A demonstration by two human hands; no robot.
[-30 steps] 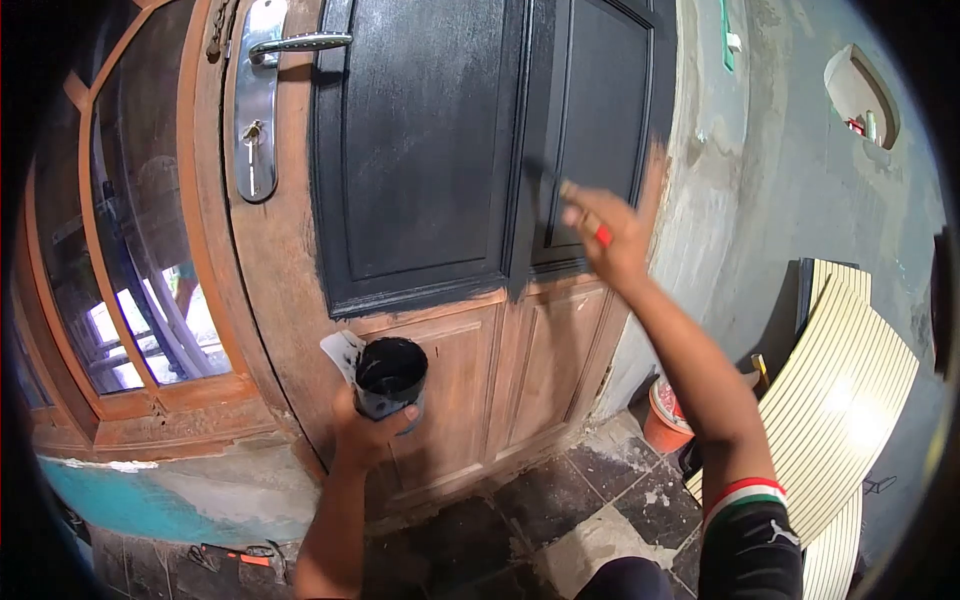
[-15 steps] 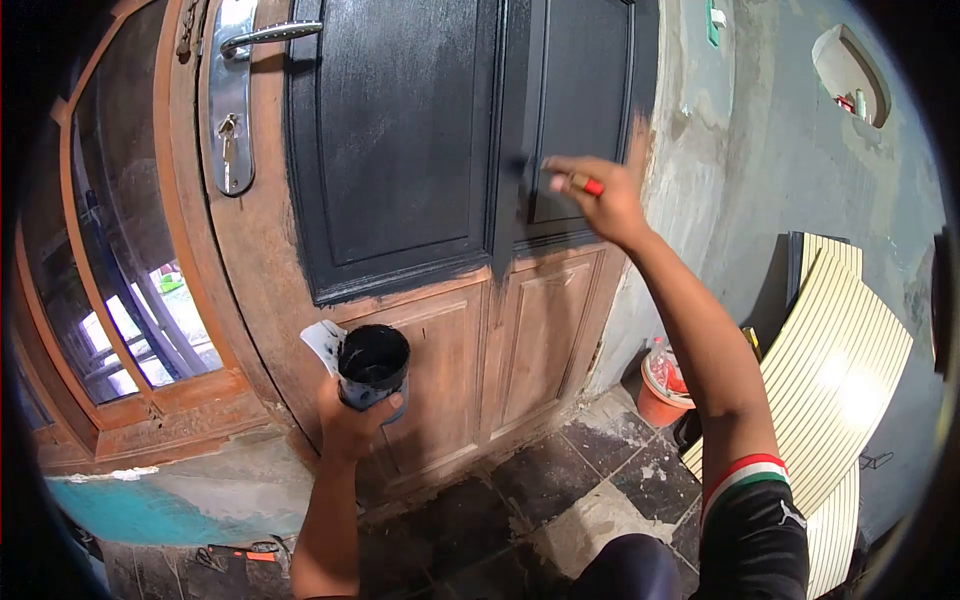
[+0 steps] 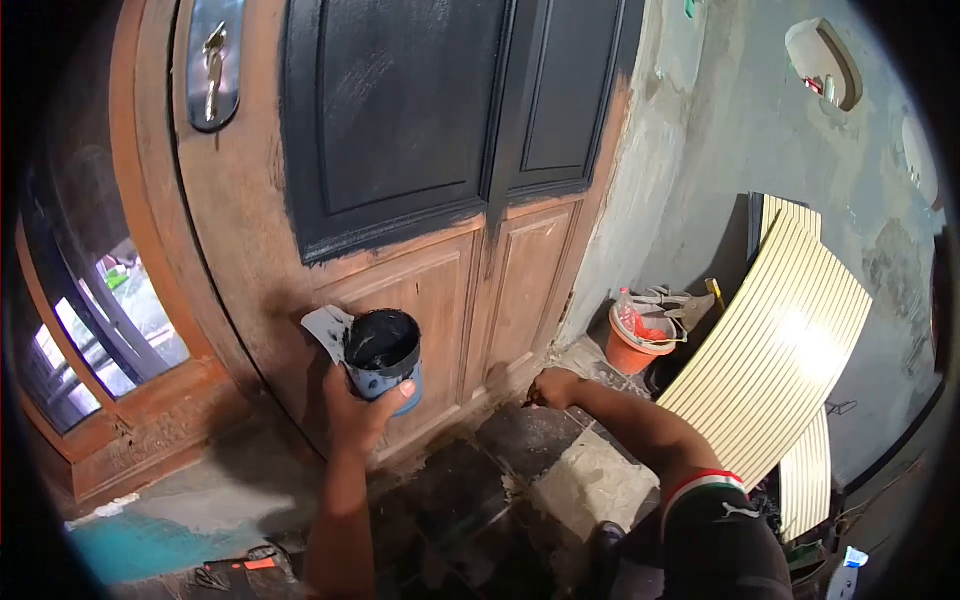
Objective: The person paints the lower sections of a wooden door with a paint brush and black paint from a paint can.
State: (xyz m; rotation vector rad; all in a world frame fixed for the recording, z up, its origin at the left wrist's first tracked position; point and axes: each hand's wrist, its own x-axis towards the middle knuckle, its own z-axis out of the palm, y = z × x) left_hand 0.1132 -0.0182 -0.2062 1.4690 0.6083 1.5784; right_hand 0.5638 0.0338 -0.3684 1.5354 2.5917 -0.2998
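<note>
My left hand (image 3: 358,412) is wrapped round a blue paint cup (image 3: 405,390), its inside coated with black paint. A white piece of paper or card (image 3: 326,330) sticks out at the cup's left side. Low over the tiled floor, my right hand (image 3: 553,388) is closed. The paintbrush it held half a second ago is mostly hidden by the fingers now. Before me stands a wooden door (image 3: 400,290), its upper panels covered in black paint (image 3: 400,120) with an uneven lower edge; the lower panels are bare brown wood.
A metal lock plate with keys (image 3: 214,70) is on the door's left. An orange bucket (image 3: 638,345) holding a bottle stands by the wall. Ribbed cream panels (image 3: 770,350) lean at the right. Tools (image 3: 250,568) lie at the lower left.
My right hand has dropped from the black panel to low near the floor. The view has tilted downward. My left hand still holds the cup.
</note>
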